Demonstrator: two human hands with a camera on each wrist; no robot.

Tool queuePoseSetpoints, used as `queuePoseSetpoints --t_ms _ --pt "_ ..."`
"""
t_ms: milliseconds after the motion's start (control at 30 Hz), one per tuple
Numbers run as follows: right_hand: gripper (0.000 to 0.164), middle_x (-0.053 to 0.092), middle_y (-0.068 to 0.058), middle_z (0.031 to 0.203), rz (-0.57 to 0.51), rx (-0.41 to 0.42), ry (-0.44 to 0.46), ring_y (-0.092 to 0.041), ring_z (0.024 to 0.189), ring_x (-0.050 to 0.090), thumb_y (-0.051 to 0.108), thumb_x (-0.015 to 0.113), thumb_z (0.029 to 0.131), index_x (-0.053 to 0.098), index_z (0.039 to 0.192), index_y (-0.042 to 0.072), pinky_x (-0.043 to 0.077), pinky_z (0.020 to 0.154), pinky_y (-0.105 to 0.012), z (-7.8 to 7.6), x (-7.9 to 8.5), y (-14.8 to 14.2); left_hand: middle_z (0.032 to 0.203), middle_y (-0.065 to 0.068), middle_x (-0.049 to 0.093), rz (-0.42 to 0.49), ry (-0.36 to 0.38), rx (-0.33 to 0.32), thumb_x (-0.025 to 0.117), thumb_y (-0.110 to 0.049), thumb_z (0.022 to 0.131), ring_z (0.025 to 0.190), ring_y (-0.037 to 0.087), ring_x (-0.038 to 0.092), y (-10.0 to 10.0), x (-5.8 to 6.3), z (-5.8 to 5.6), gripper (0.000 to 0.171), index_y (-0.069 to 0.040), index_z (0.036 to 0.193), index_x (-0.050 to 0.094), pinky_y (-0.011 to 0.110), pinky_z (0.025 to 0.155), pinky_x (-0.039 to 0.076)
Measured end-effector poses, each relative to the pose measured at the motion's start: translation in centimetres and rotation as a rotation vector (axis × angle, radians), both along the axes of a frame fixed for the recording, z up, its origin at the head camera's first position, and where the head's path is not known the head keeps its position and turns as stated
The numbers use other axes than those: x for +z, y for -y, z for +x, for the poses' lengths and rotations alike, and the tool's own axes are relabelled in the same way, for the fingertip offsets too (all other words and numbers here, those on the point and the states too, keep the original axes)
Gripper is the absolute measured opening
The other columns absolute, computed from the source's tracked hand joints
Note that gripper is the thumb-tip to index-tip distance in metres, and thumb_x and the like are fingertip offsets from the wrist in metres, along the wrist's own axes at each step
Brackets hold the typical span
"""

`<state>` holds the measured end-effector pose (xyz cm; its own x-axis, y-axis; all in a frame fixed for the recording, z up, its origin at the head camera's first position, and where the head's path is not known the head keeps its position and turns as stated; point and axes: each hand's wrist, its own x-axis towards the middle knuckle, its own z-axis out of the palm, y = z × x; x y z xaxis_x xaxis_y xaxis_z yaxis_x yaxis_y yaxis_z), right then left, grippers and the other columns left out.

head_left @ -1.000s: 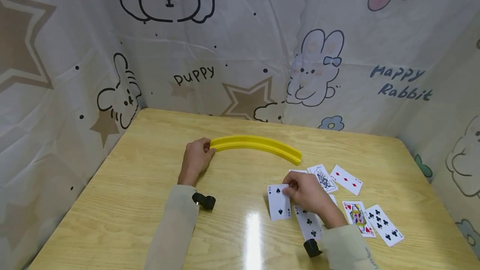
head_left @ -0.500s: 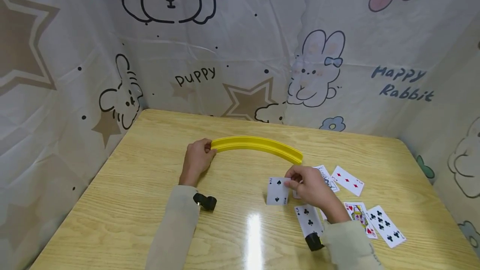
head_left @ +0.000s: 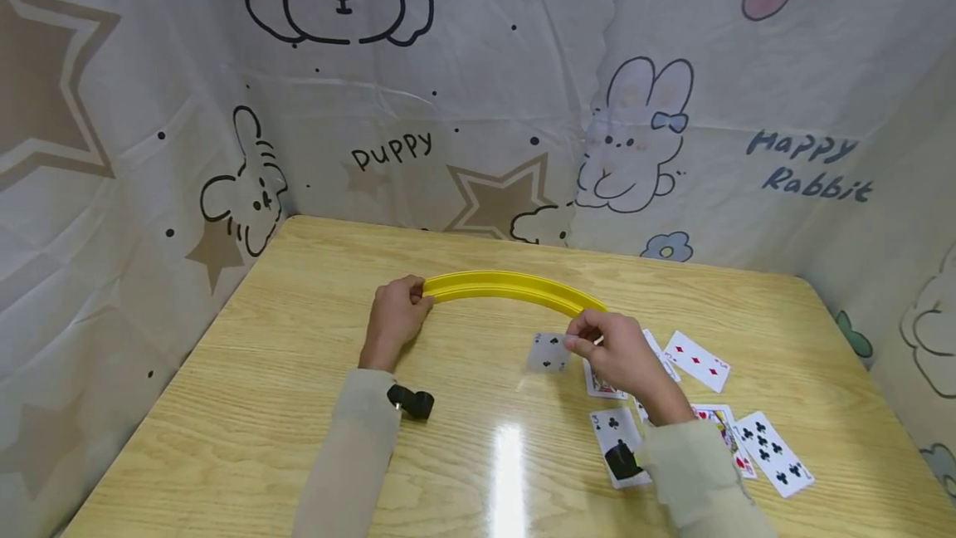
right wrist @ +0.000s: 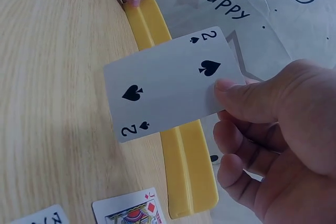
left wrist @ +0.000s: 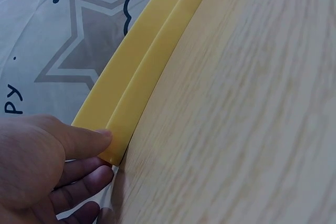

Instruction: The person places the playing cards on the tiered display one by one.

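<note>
Cloth point(head_left: 485, 65) reads "Puppy" and "Happy Rabbit"; held card point(right wrist: 165, 85) shows 2 and spades; far card point(head_left: 698, 361), red diamonds; rightmost card point(head_left: 773, 454), black clubs.

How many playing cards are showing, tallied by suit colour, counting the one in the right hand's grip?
Red: 3 (jack of diamonds, three of diamonds, hearts face card)
Black: 3 (two of spades, left clubs card, right clubs card)
Suit hidden: 2 (sliver beside left clubs card, partly covered card by the right hand)
Total: 8 showing

The two of spades point(right wrist: 168, 85) tilts, held up; the curved, grooved yellow rack point(head_left: 493, 282) lies behind it.
</note>
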<state>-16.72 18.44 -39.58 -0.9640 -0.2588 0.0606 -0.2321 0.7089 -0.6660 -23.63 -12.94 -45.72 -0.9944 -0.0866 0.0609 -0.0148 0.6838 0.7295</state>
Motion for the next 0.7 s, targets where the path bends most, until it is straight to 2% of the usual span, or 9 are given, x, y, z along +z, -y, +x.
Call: queuePoseSetpoints --t_ms 233,433,700 --pt "0.006 0.065 -0.001 0.084 -0.017 -0.018 0.002 -0.021 0.075 0.056 0.008 0.071 0.094 0.068 0.089 0.010 0.048 0.059 -0.033 -0.8 0.1 0.3 0.112 0.014 0.068 0.000 0.005 0.001 0.071 -0.013 0.095 0.099 0.025 0.065 -0.1 -0.1 -0.1 0.038 0.000 0.129 0.064 0.038 0.087 0.054" --pt "0.005 0.065 -0.001 0.086 -0.021 -0.018 -0.019 -0.022 0.078 0.057 0.009 0.071 0.094 0.069 0.089 0.009 0.049 0.066 -0.035 -1.7 0.1 0.7 0.112 0.014 0.068 0.008 0.015 0.012 0.071 -0.013 0.095 0.098 0.025 0.064 0.0 0.0 0.0 0.038 0.000 0.129 0.064 0.038 0.087 0.053" --pt "0.005 0.066 0.000 0.086 -0.041 0.008 -0.035 -0.021 0.080 0.059 0.010 0.072 0.094 0.070 0.089 0.010 0.049 0.068 -0.036 -2.8 0.1 1.4 0.110 0.014 0.068 0.010 0.012 0.015 0.071 -0.013 0.095 0.098 0.025 0.064 -0.1 -0.1 0.0 0.036 0.000 0.128 0.065 0.038 0.087 0.053"
